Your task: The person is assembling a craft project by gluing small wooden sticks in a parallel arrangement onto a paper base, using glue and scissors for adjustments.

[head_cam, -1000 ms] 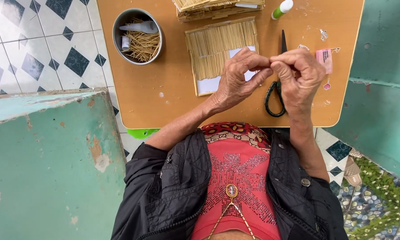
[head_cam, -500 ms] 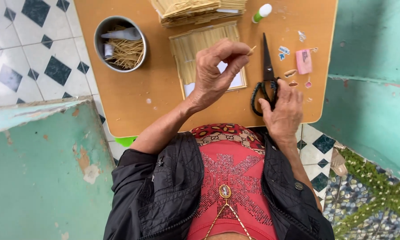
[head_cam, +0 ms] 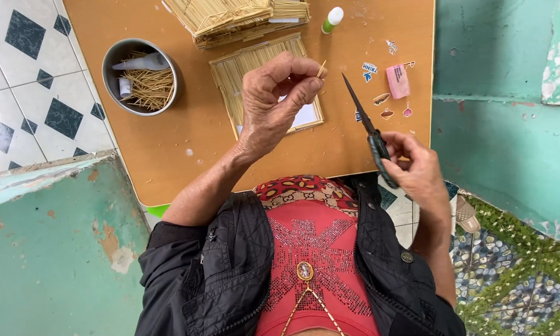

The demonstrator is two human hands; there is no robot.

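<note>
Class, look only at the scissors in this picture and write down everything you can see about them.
The scissors are dark, with slim blades that look like metal and dark handles. The blades lie together and taper to a sharp tip that points up and away, toward the far side of the orange table. The right hand grips the handles, which its fingers mostly hide, and holds the tool lifted at a slant over the table's near right part. Its tip is close to the thin stick in the left hand, not touching.
</note>
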